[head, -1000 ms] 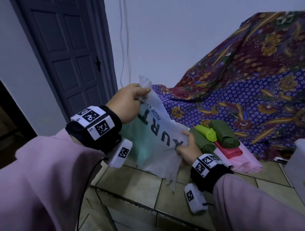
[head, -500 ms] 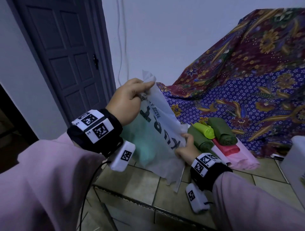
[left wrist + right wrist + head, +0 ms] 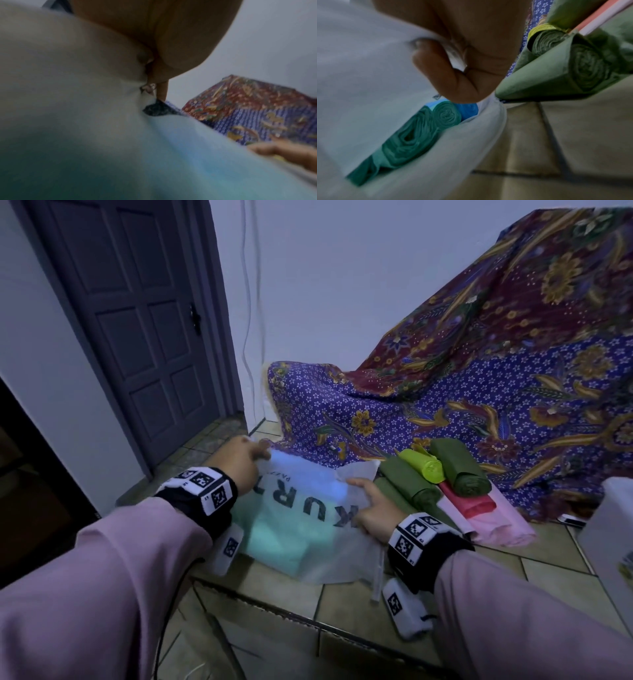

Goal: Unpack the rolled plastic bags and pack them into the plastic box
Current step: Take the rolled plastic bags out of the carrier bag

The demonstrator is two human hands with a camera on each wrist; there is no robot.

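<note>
Where hands (image 3: 371, 513) grip: "KUR" pouch (image 3: 301, 508).

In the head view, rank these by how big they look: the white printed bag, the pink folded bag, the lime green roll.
1. white printed bag, clearly largest, though nearest the camera.
2. pink folded bag.
3. lime green roll, smallest.

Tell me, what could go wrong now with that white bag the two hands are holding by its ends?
1. The white bag has an open mouth by the right hand; the teal rolls showing in it could slide out onto the tiled floor and roll off.
2. The left hand only pinches the thin far end, so that grip might slip or the plastic might tear.
3. The bag could knock the stacked green rolls beside it.
</note>
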